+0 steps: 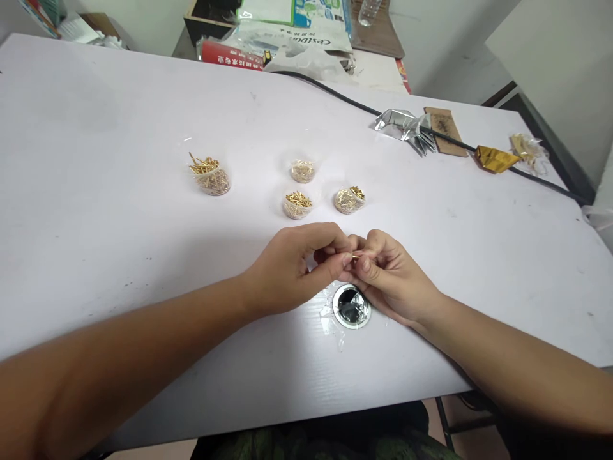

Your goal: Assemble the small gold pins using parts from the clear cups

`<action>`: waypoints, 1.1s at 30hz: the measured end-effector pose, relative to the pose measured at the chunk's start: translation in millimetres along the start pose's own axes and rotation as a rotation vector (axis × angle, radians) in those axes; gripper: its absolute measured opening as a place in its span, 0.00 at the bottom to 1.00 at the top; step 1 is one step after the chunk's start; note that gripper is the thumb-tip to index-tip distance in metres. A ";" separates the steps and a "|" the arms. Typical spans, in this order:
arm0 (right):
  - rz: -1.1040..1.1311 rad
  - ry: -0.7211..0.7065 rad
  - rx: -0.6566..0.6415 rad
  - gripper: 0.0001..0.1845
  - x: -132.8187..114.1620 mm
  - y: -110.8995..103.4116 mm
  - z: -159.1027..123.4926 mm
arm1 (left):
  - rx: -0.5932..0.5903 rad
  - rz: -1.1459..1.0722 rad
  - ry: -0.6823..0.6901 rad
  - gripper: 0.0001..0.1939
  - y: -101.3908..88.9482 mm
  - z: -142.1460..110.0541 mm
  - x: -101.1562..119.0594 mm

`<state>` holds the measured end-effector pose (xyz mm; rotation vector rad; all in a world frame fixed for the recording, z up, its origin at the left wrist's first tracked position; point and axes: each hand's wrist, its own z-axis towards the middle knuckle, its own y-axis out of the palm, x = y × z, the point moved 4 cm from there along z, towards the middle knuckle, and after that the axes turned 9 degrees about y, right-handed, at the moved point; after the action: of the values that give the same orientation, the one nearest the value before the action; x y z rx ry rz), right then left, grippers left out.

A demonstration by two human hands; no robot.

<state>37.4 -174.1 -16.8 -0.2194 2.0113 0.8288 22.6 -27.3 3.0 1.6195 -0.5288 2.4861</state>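
Observation:
My left hand [306, 263] and my right hand [387, 271] meet fingertip to fingertip above the white table. Pinched between them is a small gold-coloured metal pin [355, 257], mostly covered by the fingers. Beyond my hands stand clear cups of small gold-coloured metal parts: a near cup [297, 206], a far cup [302, 171] and a right cup [349, 200]. Farther left, a fuller cup [211, 179] holds longer gold-coloured pins, some sticking out over its rim. Just below my hands, a round grommet [352, 306] with clear tape around it is set in the tabletop.
A black cable [330, 91] runs across the table's back right, under silver foil [405, 124] and gold foil [495, 158]. Near it lie a piece of cardboard [445, 131] and a clear bag [528, 152]. Packages and plastic bags [306, 61] lie past the back edge.

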 end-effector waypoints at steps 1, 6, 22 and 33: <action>0.000 -0.005 -0.001 0.21 -0.3 0.2 0.1 | 0.001 0.008 0.004 0.05 -0.1 0.1 0.4; 0.004 -0.024 -0.012 0.20 -0.4 0.5 0.1 | 0.020 0.076 0.048 0.05 -0.8 0.8 3.5; -0.059 -0.069 -0.046 0.07 -9.6 -4.5 0.1 | 0.052 -0.007 -0.029 0.07 -4.2 0.5 -3.8; -0.078 -0.078 -0.123 0.03 -9.2 -3.4 0.9 | 0.001 -0.108 -0.029 0.04 -2.7 2.6 -2.3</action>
<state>44.8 -177.6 -11.3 -0.3284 1.8699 0.8988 26.5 -25.4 2.4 1.6403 -0.4316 2.3893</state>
